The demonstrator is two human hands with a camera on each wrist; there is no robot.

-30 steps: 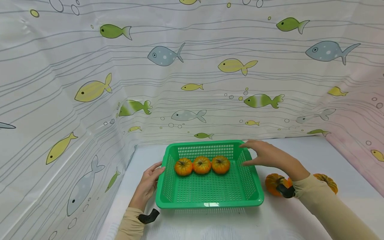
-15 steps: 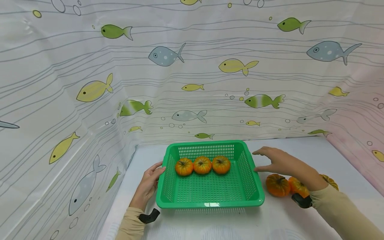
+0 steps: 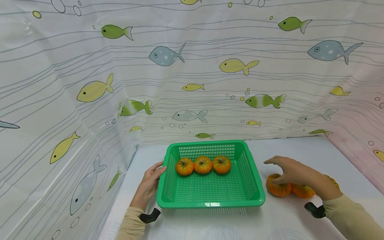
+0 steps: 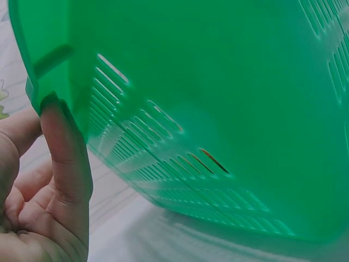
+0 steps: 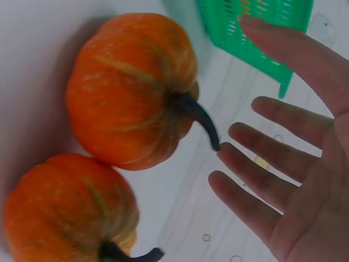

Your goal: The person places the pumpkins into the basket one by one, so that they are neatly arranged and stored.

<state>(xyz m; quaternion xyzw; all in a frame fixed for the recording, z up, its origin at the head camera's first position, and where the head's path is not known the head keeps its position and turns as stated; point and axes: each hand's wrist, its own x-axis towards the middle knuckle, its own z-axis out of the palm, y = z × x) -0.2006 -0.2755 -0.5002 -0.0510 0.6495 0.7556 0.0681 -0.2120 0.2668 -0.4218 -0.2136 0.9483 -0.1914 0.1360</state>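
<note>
A green plastic basket [image 3: 210, 204] with slotted sides holds three small orange pumpkins, left [image 3: 184, 167], middle [image 3: 203, 165] and right [image 3: 222, 165], in a row towards its back. My left hand [image 3: 147, 186] grips the basket's left rim, thumb and fingers at the edge in the left wrist view. To the basket's right, my right hand [image 3: 295, 172] hovers with spread fingers over more pumpkins and holds nothing. The nearest pumpkin [image 5: 131, 90] has a dark curved stem near my fingertips; another pumpkin [image 5: 71, 210] sits beside it. A third pumpkin [image 3: 332, 181] is partly hidden behind my wrist.
Everything stands on a white table [image 3: 210, 221]. A fish-printed curtain [image 3: 192, 100] rises behind the table and along both sides.
My right hand has moved right and down, away from the basket's right rim to above the loose pumpkins. My left hand, the basket and the pumpkins stay in place.
</note>
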